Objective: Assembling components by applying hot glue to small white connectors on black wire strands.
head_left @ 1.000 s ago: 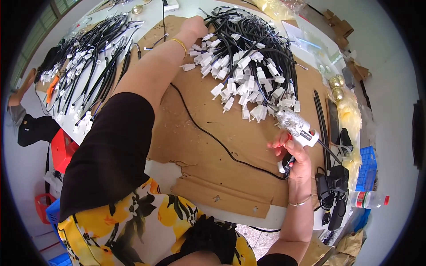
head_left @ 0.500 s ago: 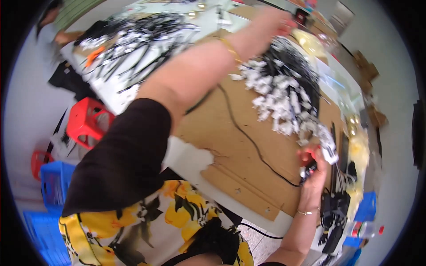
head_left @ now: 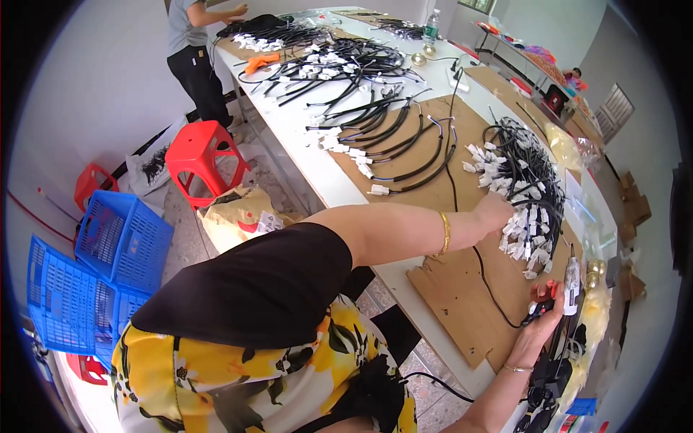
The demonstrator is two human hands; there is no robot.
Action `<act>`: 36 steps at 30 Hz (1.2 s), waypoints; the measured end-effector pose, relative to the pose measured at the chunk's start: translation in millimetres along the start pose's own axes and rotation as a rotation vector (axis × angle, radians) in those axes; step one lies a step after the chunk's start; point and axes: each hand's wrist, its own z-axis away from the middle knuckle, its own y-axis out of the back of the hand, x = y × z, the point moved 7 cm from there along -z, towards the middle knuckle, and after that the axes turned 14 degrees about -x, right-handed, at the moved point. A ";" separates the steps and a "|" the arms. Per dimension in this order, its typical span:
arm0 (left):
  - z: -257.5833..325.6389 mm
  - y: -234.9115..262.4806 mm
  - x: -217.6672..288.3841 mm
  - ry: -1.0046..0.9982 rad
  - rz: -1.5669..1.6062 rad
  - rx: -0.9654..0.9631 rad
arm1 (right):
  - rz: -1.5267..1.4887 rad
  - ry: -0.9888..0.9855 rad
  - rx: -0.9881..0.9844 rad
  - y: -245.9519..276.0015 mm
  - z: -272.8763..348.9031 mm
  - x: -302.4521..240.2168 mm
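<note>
My left hand [head_left: 496,212] reaches across to a pile of black cables with white plug connectors [head_left: 533,173]. Its fingers are closed at the pile's left edge, where a black cable [head_left: 535,205] arcs away from them; the fingertips are partly hidden. At the near right, my right hand [head_left: 546,317] is wrapped round a glue gun [head_left: 571,287] with a white-labelled barrel, red trigger and thin metal tip pointing away from me. A black power cord [head_left: 485,278] runs from its handle across the cardboard sheet [head_left: 462,307].
Separate cables [head_left: 419,169] lie fanned on cardboard left of the cord, with a larger cable heap [head_left: 339,61] beyond. A power strip [head_left: 455,79] and water bottle [head_left: 432,27] stand farther back. Blue crates [head_left: 123,234] and a red stool [head_left: 204,162] are on the left floor. Another person [head_left: 198,58] works far left.
My left hand has come back from beyond the pile to its near left edge. My right hand still holds the glue gun. The view has tilted, showing more of the table and room.
</note>
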 end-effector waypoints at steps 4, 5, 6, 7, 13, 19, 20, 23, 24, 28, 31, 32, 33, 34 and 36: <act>0.2 2.0 4.9 -0.032 0.050 -0.018 | -0.038 0.000 -0.001 3.4 5.7 2.0; -7.2 9.8 11.7 -0.142 0.035 0.027 | -0.054 0.018 0.027 4.3 8.1 1.2; -14.1 12.3 19.9 -0.250 0.024 0.065 | -0.054 -0.005 0.030 16.8 6.7 5.8; -2.7 10.2 34.3 -0.212 0.106 0.019 | -0.066 -0.028 0.101 24.1 7.5 9.3; -9.5 8.9 24.6 -0.082 0.215 -0.255 | -0.052 -0.040 0.111 12.1 5.6 4.3; 23.2 -17.0 2.0 0.076 0.088 -0.538 | 0.059 -0.010 0.020 -9.2 2.1 -5.6; 26.7 -20.1 2.0 0.078 0.082 -0.562 | 0.062 -0.019 0.035 -9.5 2.2 -5.3; 32.2 -19.6 -5.8 0.078 0.098 -0.576 | 0.170 -0.050 -0.001 -14.2 3.3 -5.8; 33.0 -18.0 -7.6 0.067 0.114 -0.558 | 0.228 -0.072 -0.026 -16.3 4.4 -5.5; 39.5 -13.5 -8.8 0.047 0.111 -0.559 | 0.368 -0.213 -0.091 -37.4 9.8 -0.9; 40.9 -11.4 -6.7 0.036 0.108 -0.527 | 0.410 -0.331 -0.099 -45.4 16.0 8.5; 41.1 -11.7 -5.6 0.011 0.083 -0.532 | 0.425 -0.372 -0.135 -47.2 18.3 12.2; 41.1 -12.2 -4.3 -0.015 0.058 -0.536 | 0.439 -0.412 -0.172 -49.4 20.7 15.6; 40.7 -11.4 -5.2 -0.011 0.063 -0.533 | 0.426 -0.424 -0.166 -53.6 21.2 15.2; 39.8 -10.0 -2.4 -0.058 0.050 -0.531 | 0.442 -0.452 -0.179 -55.6 20.2 16.4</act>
